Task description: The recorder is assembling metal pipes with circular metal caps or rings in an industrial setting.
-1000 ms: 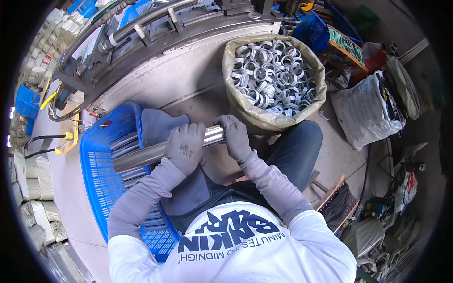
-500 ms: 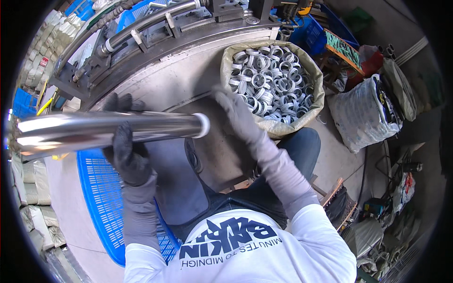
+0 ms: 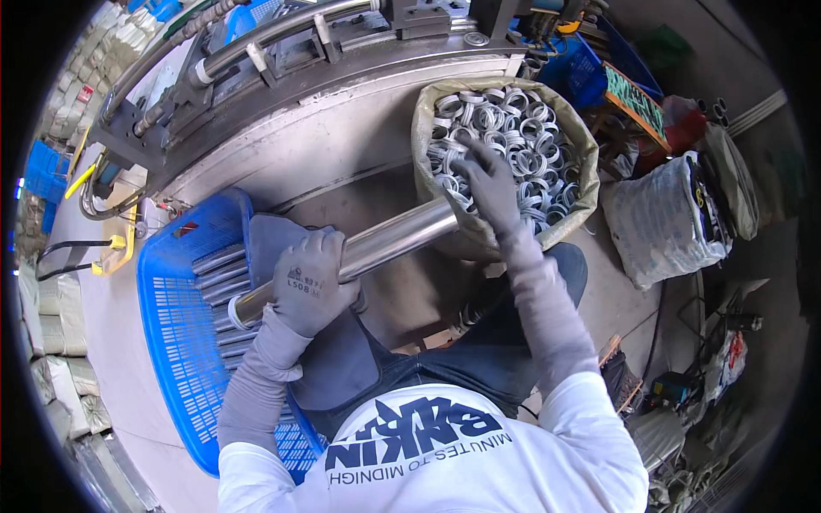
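My left hand (image 3: pixel 312 282), in a grey glove, is wrapped round a shiny metal tube (image 3: pixel 402 235) that slants up to the right across my lap. A white ring (image 3: pixel 234 313) sits on the tube's lower left end. The tube's other end lies beside my right wrist, partly hidden there. My right hand (image 3: pixel 492 184), also gloved, is over the near left part of a sack (image 3: pixel 590 192) full of loose whitish rings (image 3: pixel 530 132). Its fingers are apart, and I see nothing held in them. Whether the fingertips touch the rings I cannot tell.
Left of my legs stands a blue plastic basket (image 3: pixel 171 342) with several metal tubes (image 3: pixel 221 282) in it. A metal machine bench (image 3: pixel 282 85) runs along the far side. A stuffed white sack (image 3: pixel 658 214) stands at the right.
The tube has been turned end for end and lowered: its ringed end pointed right and now points left. My right hand has moved up and right over the sack.
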Motion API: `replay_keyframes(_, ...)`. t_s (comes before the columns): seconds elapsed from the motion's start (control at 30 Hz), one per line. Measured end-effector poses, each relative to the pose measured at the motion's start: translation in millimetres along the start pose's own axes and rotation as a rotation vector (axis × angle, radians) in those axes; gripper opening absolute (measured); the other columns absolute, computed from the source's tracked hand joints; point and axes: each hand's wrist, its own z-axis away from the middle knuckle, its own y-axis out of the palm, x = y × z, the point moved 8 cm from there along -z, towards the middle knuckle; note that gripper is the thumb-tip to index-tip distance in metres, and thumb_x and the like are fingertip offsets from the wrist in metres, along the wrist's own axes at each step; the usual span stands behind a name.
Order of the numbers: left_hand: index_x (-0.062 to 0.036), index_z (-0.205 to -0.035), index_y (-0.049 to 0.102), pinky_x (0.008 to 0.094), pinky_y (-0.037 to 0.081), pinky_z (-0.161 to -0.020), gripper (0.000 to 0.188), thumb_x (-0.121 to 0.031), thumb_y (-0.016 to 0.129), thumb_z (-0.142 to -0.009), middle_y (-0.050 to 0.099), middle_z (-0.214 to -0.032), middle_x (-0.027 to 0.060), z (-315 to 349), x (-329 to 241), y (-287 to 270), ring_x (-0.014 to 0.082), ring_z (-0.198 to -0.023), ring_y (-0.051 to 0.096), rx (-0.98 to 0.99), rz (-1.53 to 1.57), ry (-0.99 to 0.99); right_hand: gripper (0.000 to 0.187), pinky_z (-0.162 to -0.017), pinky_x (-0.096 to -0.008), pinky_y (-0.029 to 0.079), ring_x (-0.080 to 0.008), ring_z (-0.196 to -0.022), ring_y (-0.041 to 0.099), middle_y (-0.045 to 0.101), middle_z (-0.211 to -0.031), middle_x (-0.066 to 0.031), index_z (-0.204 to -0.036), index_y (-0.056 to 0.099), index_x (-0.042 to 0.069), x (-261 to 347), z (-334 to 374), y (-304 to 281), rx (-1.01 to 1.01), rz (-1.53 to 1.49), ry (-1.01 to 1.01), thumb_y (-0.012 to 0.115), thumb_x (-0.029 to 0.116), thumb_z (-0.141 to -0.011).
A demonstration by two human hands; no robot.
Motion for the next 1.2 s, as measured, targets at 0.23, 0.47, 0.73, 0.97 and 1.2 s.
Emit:
replay_keyframes(0.23, -0.007, -0.118, 0.063, 0.0466, 0.052, -0.082, 0.056, -0.028, 0.08, -0.069, 0.068, -0.102, 0.0145, -2, -14, -4, 0.0348, -0.094, 0.068, -0.018, 0.026, 0.066, 0.057, -0.089, -0.0363, 0.057, -0.0277, -0.098, 0.073, 0.071, -0.113, -0.0202, -0.118, 0.067, -0.007, 70, 88, 38, 0.058, -0.094, -0.446, 0.037, 0.041, -0.11)
replay_keyframes(0.47, -0.0075, -0.118, 0.062, 0.0466, 0.052, -0.084, 0.056, -0.026, 0.081, -0.068, 0.067, -0.105, 0.0135, -1, -14, -1, 0.0328, -0.097, 0.068, 0.037, -0.006, 0.029, 0.031, -0.087, -0.0343, 0.057, -0.0239, -0.094, 0.074, 0.074, -0.103, -0.0138, -0.11, 0.069, -0.004, 81, 99, 30, -0.094, 0.091, -0.474, 0.05, 0.019, -0.103)
replay_keyframes(0.73, -0.01, -0.113, 0.06, 0.044, 0.052, -0.086, 0.053, -0.027, 0.084, -0.068, 0.066, -0.104, 0.0101, -2, -16, 15, 0.0287, -0.098, 0.067, 0.099, -0.138, 0.034, 0.035, -0.086, -0.033, 0.051, -0.0216, -0.09, 0.066, 0.072, -0.099, -0.0125, -0.105, 0.072, -0.005, 47, 102, 35, -0.188, -0.085, -0.162, 0.047, 0.018, -0.105)
replay_keyframes(0.97, -0.0064, -0.119, 0.06, 0.046, 0.051, -0.085, 0.058, -0.03, 0.082, -0.071, 0.066, -0.107, 0.0139, 4, -6, -11, 0.0332, -0.099, 0.067, -0.037, -0.024, 0.137, 0.036, -0.098, -0.0358, 0.052, -0.0314, -0.109, 0.069, 0.07, -0.12, -0.0202, -0.122, 0.07, -0.004, 39, 76, 37, 0.013, 0.082, -0.274, 0.053, 0.023, -0.105)
replay_keyframes(1.2, -0.0048, -0.123, 0.061, 0.0476, 0.051, -0.085, 0.061, -0.034, 0.079, -0.073, 0.067, -0.104, 0.0173, 13, 17, 3, 0.036, -0.098, 0.066, 0.034, 0.038, 0.05, 0.042, -0.108, -0.0468, 0.049, -0.0449, -0.125, 0.061, 0.063, -0.134, -0.0265, -0.133, 0.067, 0.006, -32, -71, -13, -0.176, 0.894, -0.2, 0.065, 0.029, -0.098)
